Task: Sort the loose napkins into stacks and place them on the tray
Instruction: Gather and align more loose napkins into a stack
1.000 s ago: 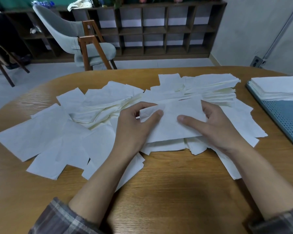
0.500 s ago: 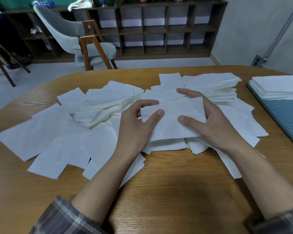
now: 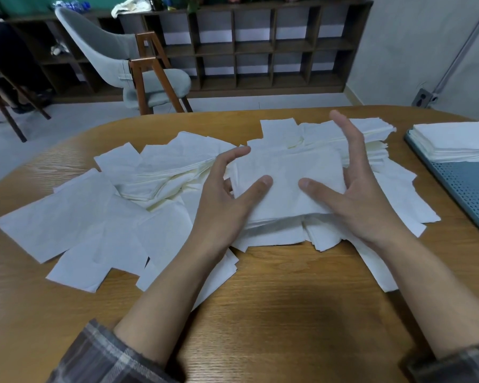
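Loose white napkins (image 3: 75, 217) lie scattered over the wooden table (image 3: 288, 313). In the middle, a small squared stack of napkins (image 3: 285, 178) sits slightly raised above the pile. My left hand (image 3: 227, 197) pinches its left edge, thumb on top and fingers beneath. At the stack's right edge is my right hand (image 3: 354, 194), thumb resting on top and fingers straight, pointing up and away. The blue-grey perforated tray (image 3: 470, 186) lies at the right edge with a neat napkin stack (image 3: 459, 142) on its far end.
Bare wood shows along the near side of the table in front of my forearms. Beyond the far edge stand a grey chair with wooden legs (image 3: 138, 67) and a dark cubby shelf (image 3: 260, 48) against the wall.
My right hand's fingers have lifted off the far edge of the stack and straightened upward. My left index finger has stretched out along the stack's far left corner.
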`<state>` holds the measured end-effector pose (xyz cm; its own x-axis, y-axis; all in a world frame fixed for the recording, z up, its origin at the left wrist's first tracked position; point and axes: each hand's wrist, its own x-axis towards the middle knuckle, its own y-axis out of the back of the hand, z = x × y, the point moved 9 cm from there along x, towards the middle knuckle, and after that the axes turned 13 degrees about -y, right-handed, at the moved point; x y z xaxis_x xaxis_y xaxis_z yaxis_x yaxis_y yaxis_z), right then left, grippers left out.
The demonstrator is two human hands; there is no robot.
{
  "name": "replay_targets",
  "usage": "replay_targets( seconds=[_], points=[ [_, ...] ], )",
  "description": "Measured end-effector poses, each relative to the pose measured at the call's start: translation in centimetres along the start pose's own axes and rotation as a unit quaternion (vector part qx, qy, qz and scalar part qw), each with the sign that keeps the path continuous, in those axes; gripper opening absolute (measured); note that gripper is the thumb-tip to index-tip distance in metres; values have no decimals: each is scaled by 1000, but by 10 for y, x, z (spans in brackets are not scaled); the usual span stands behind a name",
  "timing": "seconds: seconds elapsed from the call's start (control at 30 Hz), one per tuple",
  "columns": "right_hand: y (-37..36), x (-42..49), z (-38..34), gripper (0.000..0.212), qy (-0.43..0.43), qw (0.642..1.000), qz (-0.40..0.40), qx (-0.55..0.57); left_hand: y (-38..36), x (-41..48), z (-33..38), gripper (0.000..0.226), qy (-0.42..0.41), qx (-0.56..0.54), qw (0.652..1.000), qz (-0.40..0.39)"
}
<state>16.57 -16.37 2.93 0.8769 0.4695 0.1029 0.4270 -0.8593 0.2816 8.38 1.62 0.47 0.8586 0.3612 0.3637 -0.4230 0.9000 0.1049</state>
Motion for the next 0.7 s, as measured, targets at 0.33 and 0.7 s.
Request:
replay_targets(
  seconds=[0.33, 0.7],
  points=[
    [7, 0, 9, 29, -14, 1000, 0, -21, -7, -1, 11, 59, -129, 145, 981, -15],
    [18, 3, 18, 34, -28, 995, 83, -50, -55, -22, 7, 21, -247, 348, 870, -245]
  ],
)
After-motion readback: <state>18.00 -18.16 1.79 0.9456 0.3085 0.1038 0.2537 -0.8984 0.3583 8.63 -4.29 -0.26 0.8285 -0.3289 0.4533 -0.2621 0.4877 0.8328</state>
